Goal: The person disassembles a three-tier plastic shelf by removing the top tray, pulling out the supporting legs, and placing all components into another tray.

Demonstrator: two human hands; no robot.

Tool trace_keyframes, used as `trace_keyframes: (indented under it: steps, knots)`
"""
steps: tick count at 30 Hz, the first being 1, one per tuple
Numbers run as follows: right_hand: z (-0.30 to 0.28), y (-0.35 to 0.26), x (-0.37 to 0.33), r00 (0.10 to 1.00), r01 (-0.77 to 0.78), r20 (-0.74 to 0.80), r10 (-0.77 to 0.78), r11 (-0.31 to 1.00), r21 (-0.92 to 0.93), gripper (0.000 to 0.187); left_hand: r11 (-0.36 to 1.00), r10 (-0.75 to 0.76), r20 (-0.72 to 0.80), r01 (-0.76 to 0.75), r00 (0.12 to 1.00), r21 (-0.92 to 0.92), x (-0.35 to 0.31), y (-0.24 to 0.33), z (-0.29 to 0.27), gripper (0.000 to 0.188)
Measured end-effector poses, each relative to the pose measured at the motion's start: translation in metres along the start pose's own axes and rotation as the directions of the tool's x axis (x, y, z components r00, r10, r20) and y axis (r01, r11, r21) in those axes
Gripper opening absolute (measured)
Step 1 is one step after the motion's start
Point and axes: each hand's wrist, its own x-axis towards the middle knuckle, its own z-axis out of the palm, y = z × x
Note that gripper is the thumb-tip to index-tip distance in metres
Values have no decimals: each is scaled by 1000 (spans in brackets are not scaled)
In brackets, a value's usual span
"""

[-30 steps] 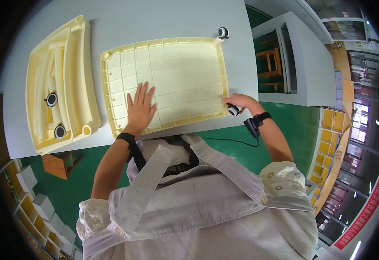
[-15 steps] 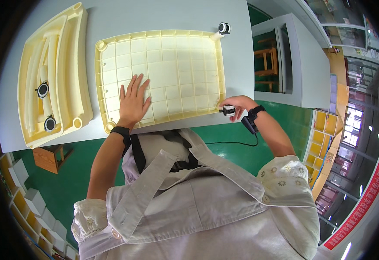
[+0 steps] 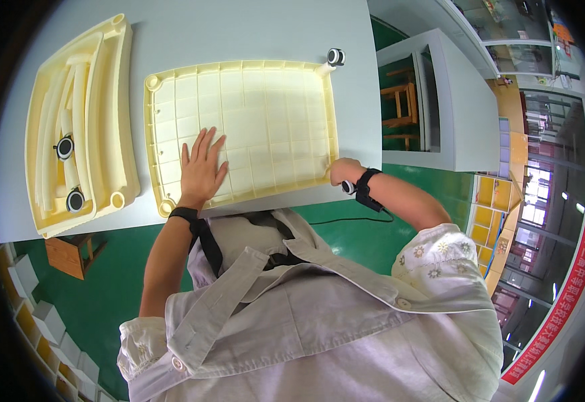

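Observation:
A cream plastic shelf tray (image 3: 275, 114), ribbed in a grid, lies on the grey table in front of me. My left hand (image 3: 202, 167) rests flat on its left part, fingers spread. At the near right corner, my right hand (image 3: 346, 171) is closed around a black-and-white caster wheel (image 3: 348, 187). Most of that caster and the corner socket are hidden by the fingers. Another caster (image 3: 336, 57) stands fitted at the tray's far right corner. The two left corners show round sockets without wheels.
Left of the tray, stacked cream trays (image 3: 122, 120) hold several cream tubes (image 3: 67, 114) and two loose casters, one higher (image 3: 64, 148) and one lower (image 3: 75, 200). A grey cabinet (image 3: 466, 100) stands right of the table. A wooden stool (image 3: 68, 258) is below the left edge.
My right hand has closed over the caster and turned, covering more of it at the corner. My left hand stays flat on the tray. The whole view has shifted slightly.

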Motion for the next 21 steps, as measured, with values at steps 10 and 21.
trace_keyframes:
  steps: [10, 21]
  knots:
    - [44, -7, -9, 919, -68, -331, -214, 743, -666, 21, 999, 16, 2, -16, 1000, -33, 0, 1, 14, 54]
    - [-52, 30, -40, 812, 573, -569, -126, 354, 739, 12, 997, -38, 134, 46, 990, -58, 2, -7, 8, 70]
